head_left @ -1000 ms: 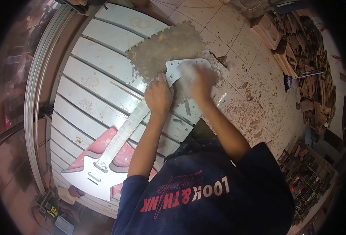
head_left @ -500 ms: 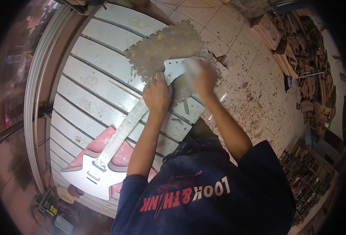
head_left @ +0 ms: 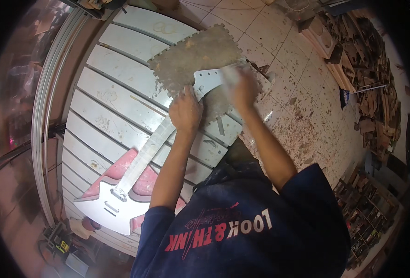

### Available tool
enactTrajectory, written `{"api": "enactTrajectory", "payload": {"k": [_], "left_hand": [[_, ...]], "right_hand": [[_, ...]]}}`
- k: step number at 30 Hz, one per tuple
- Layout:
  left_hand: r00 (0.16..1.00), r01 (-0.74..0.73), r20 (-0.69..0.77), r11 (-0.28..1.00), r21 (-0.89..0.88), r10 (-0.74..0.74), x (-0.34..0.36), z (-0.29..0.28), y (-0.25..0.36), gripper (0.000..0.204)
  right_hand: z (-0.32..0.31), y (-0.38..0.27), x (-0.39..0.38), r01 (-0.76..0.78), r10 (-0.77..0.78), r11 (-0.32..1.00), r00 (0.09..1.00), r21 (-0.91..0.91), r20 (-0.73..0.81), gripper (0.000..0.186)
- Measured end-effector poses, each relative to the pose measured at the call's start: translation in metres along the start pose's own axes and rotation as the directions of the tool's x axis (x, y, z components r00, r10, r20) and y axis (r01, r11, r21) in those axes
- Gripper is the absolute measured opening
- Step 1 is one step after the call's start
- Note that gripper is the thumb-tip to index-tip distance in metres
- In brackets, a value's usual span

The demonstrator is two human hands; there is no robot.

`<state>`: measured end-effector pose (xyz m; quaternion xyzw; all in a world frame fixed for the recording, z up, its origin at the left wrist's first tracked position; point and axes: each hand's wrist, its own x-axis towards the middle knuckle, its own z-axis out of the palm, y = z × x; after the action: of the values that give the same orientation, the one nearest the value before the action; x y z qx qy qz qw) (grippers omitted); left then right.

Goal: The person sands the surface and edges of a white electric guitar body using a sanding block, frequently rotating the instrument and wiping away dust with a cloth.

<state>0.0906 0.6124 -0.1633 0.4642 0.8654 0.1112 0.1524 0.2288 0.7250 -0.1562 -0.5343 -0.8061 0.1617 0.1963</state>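
White guitar [head_left: 142,160] laid on bench [head_left: 117,69]: body [head_left: 98,211] at eight o'clock, bedded over pink support [head_left: 148,184], presumably as cushioning; headstock [head_left: 208,80] at twelve, over mat [head_left: 195,53]. Hands apart: neck [head_left: 156,140] clasped by left hand [head_left: 185,110], likely for steadiness; right hand [head_left: 244,90] blurred at headstock, grip indiscernible.

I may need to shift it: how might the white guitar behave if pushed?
The white guitar would likely move as one stiff piece, given its straight neck. That long, narrow neck may make it pivot rather than slide straight. Rolling looks unlikely, since its body is broad and flat.
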Motion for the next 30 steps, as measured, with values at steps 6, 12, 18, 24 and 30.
{"api": "enactTrajectory", "payload": {"k": [6,12,18,24,30], "left_hand": [[1.0,-0.012,-0.018,1.0,0.005,0.012,0.002,-0.003,0.002,0.04],[1.0,0.014,-0.019,1.0,0.022,-0.013,0.0,-0.001,0.004,0.038],[0.999,-0.004,-0.04,1.0,0.027,0.005,0.001,0.0,0.002,0.041],[0.986,-0.077,-0.151,0.996,-0.05,0.068,-0.015,-0.007,0.002,0.067],[0.957,-0.09,-0.278,0.996,-0.016,0.082,-0.032,0.021,0.046,0.085]], "right_hand": [[0.01,0.019,0.004,0.007,-0.002,0.997,0.998,0.081,-0.063,0.041],[0.014,0.02,-0.004,0.24,-0.259,0.957,0.96,0.16,0.103,0.039],[0.022,0.017,-0.004,0.348,-0.348,0.937,0.934,-0.013,-0.074,0.029],[-0.033,0.118,0.07,0.09,-0.009,0.967,0.947,0.239,-0.322,0.03],[-0.051,0.181,0.045,-0.239,0.294,0.671,0.955,0.702,0.045,0.029]]}}
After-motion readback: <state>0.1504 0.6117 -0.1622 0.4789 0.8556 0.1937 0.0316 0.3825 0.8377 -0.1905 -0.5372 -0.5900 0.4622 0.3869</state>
